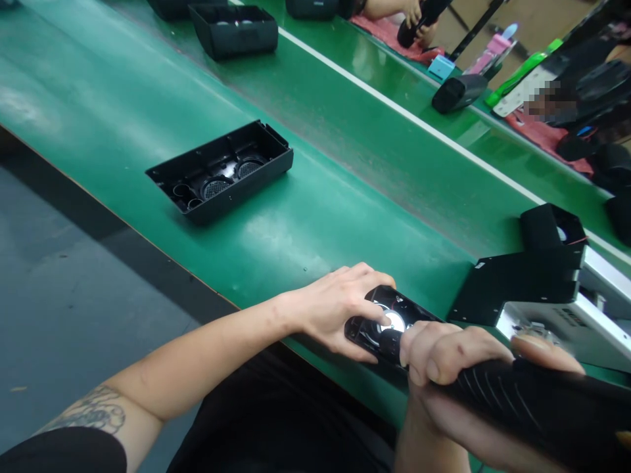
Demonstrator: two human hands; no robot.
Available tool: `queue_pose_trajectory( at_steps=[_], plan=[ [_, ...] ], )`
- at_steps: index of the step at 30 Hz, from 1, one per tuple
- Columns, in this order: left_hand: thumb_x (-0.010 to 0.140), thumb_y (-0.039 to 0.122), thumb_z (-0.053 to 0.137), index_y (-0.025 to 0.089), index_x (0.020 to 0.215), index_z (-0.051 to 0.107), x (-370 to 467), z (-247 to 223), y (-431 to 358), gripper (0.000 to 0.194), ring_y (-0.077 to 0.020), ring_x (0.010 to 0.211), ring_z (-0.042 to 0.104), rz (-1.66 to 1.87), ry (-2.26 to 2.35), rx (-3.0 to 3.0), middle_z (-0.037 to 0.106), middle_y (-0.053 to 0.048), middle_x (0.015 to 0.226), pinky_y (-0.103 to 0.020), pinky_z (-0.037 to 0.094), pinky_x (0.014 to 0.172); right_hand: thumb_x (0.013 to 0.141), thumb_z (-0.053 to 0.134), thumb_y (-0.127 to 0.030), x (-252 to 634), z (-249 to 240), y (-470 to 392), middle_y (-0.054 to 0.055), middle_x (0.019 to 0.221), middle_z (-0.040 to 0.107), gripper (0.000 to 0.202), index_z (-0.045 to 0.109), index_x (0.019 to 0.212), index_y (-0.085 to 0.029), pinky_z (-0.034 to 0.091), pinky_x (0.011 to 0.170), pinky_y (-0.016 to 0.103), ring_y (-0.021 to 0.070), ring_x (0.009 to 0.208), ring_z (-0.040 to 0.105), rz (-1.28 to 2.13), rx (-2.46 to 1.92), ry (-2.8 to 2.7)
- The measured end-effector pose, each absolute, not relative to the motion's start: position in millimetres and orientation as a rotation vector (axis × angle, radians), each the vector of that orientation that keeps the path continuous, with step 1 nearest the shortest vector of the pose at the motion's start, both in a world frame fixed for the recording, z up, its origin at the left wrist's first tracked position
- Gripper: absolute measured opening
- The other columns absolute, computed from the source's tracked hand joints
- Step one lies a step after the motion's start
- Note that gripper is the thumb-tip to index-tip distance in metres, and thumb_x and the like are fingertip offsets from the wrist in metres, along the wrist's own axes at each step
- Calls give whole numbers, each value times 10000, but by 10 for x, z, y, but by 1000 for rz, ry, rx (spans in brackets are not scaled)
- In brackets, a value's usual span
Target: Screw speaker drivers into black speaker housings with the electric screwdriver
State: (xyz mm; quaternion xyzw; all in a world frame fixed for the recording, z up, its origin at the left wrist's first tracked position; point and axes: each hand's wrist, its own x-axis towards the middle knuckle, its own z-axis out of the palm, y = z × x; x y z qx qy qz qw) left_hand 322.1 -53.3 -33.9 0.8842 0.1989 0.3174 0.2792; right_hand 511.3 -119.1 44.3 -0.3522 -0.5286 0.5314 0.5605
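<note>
My left hand [332, 305] grips the left end of a black speaker housing [409, 303] near the table's front edge. Inside it sits a round silver speaker driver [394, 320], with my thumb reaching over it. Wrapped around a black electric screwdriver [537, 401] is my right hand [458, 358]. The tool's dark nose points down into the housing beside the driver; its bit tip is hidden. Another black speaker housing [231, 172], lying with its hollow side up, shows two round mesh grilles inside.
Close by on the right stands a black and silver machine [522, 282], with a black housing [552, 226] behind it. Further black housings [234, 33] sit along the green table [335, 217]. Across the white line, a co-worker's hands [419, 20] hold a dark object over red cloth.
</note>
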Motion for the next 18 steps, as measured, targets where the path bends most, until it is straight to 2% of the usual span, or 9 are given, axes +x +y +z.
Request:
queue_pose_trajectory(
  at_steps=[4, 9, 12, 15, 16, 18],
  plan=[
    [828, 561, 814, 264, 1163, 773, 3216, -324, -536, 449, -342, 1270, 528, 826, 525, 2372, 537, -146, 1463, -519, 539, 1049, 1011, 480, -280, 5061, 383, -1194, 10, 585, 622, 415, 690, 673, -165, 494, 569, 386, 184, 490, 614, 1227, -831, -1173],
    [822, 569, 814, 262, 1177, 769, 3228, -354, -526, 472, -345, 1252, 533, 851, 519, 2368, 539, -147, 1462, -528, 537, 1050, 998, 471, -241, 4974, 311, -1181, 7, 579, 611, 389, 656, 663, -171, 482, 564, 375, 178, 486, 598, 1176, -835, -1169],
    [821, 596, 804, 260, 1173, 764, 3226, -358, -540, 488, -329, 1241, 545, 861, 525, 2400, 545, -133, 1449, -506, 526, 1066, 992, 489, -290, 4914, 257, -1166, -5, 577, 629, 296, 711, 817, -202, 488, 532, 344, 168, 461, 578, 1139, -726, -1158],
    [802, 645, 795, 251, 1302, 698, 3218, -374, -568, 644, -347, 1291, 537, 812, 552, 2432, 494, -137, 1519, -518, 513, 1105, 1004, 465, -355, 4949, 240, -1066, -33, 541, 611, 268, 711, 1098, -304, 443, 442, 293, 158, 391, 512, 1080, -657, -1098],
    [766, 669, 812, 257, 1364, 658, 3215, -398, -566, 742, -381, 1341, 511, 790, 584, 2415, 427, -152, 1585, -547, 507, 1119, 1012, 459, -397, 4990, 259, -999, -40, 518, 582, 280, 701, 1123, -312, 420, 411, 288, 160, 369, 483, 1077, -668, -1090],
    [689, 722, 833, 297, 1459, 587, 3202, -483, -530, 913, -446, 1405, 460, 693, 569, 2374, 319, -164, 1650, -605, 487, 1144, 998, 546, -496, 5088, 356, -827, -48, 525, 543, 273, 694, 1052, -273, 413, 388, 292, 153, 375, 456, 1079, -704, -1125]
  ],
)
